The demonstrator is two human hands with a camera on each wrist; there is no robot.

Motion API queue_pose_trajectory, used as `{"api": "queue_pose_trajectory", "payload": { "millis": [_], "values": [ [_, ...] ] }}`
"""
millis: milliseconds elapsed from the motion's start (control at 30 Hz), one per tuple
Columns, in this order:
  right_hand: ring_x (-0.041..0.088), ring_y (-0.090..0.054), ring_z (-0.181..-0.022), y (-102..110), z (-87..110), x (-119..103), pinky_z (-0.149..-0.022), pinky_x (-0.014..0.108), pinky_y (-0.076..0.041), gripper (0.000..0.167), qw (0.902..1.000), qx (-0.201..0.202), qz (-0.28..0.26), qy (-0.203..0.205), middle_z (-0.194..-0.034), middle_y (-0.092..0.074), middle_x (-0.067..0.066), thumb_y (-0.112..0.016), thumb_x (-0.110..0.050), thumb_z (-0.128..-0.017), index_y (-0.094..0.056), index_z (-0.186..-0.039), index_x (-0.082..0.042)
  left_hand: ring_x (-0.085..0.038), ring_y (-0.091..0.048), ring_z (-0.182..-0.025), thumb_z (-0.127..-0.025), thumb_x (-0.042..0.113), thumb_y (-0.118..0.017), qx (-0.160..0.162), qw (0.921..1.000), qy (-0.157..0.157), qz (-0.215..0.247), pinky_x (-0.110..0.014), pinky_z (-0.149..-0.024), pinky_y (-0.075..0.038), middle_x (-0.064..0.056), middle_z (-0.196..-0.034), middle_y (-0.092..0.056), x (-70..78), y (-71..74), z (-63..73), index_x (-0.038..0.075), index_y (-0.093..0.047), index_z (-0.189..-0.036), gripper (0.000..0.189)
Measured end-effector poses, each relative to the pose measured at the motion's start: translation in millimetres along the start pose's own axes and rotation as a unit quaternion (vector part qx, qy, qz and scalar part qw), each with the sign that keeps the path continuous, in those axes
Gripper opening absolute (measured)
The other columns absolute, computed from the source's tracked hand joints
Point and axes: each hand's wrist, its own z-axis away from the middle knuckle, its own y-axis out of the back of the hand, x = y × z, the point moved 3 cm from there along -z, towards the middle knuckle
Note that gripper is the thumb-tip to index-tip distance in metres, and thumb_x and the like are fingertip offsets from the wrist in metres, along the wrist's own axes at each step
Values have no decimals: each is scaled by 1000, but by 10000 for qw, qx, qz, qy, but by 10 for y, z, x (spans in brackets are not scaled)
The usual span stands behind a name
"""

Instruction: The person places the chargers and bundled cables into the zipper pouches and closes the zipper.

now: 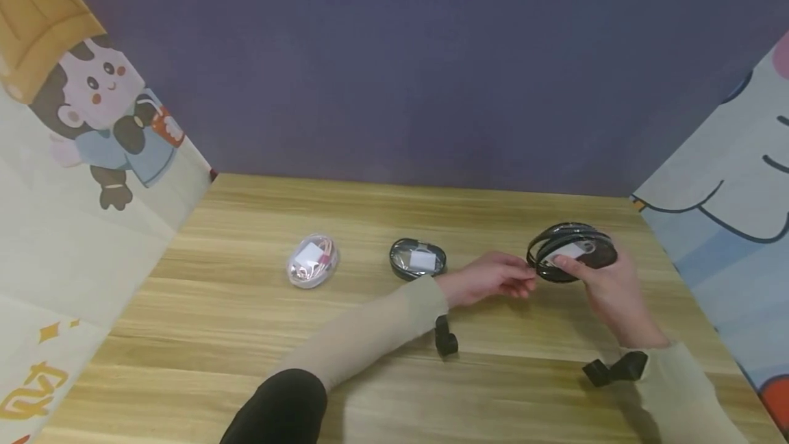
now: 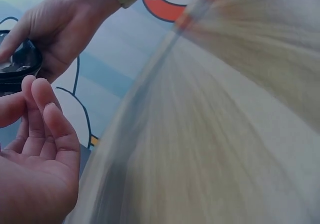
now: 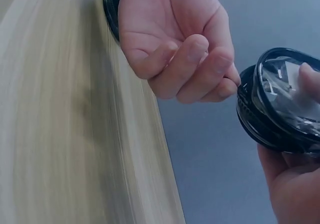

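Observation:
At the right of the table, my right hand (image 1: 616,286) grips an oval clear pouch (image 1: 570,252) with black rims, its thumb across the clear face. The pouch is held above the tabletop; its two rims stand apart, and a white piece shows inside. My left hand (image 1: 496,276) reaches to the pouch's left edge, where thumb and fingertip pinch at the rim. In the right wrist view, the left hand's curled fingers (image 3: 192,64) meet the zippered edge of the pouch (image 3: 285,104). Whatever small part they pinch is hidden.
A similar black-rimmed pouch (image 1: 418,259) lies on the wooden table (image 1: 246,334) just beyond the left wrist. Farther left lies a white-rimmed clear pouch (image 1: 312,261) with white and pink contents. A dark panel (image 1: 401,74) stands at the back, with printed walls on both sides.

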Motion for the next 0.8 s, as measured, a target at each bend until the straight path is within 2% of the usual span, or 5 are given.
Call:
{"api": "queue_pose_trajectory", "payload": {
  "millis": [167, 433, 567, 700, 800],
  "values": [
    [11, -64, -100, -33, 35, -4, -84, 16, -54, 48, 9996, -11, 272, 19, -109, -66, 4, -70, 19, -81, -57, -120, -5, -11, -63, -69, -98, 8, -59, -41, 9998, -24, -179, -24, -70, -56, -5, -81, -68, 24, 58, 51, -19, -58, -117, 32],
    [15, -65, -101, -112, 78, 5, -83, 22, -56, 49, 9980, -377, -436, 243, -112, -64, 9, -59, 29, -81, -56, -120, 0, -12, -64, -71, -98, 8, -59, -28, 9991, -180, -392, -27, -74, -58, -28, -98, -66, 115, 157, 210, -19, -57, -118, 33],
    [10, -67, -98, -82, 131, -14, -78, 18, -57, 49, 9978, -386, 390, 365, -111, -68, 3, -65, 29, -77, -62, -118, 2, -13, -64, -73, -99, 8, -58, 181, 9966, -398, -695, -27, -75, -59, -35, -107, -62, 173, 241, 318, -16, -60, -116, 30],
    [3, -66, -95, -79, 160, -65, -75, 12, -54, 52, 9691, -429, 2284, 828, -111, -69, -12, -78, 20, -71, -66, -119, 4, -25, -66, -80, -99, 9, -59, 357, 9935, -495, -957, -30, -79, -59, -33, -105, -64, 246, 323, 421, -11, -64, -113, 25],
    [2, -64, -95, -127, 175, -113, -78, 10, -52, 56, 9416, -568, 3048, 1312, -112, -67, -14, -83, 18, -66, -68, -118, 3, -38, -66, -92, -99, 9, -59, 377, 9919, -491, -1109, -30, -81, -59, -29, -104, -66, 294, 365, 497, -8, -65, -113, 23]
  ]
}}
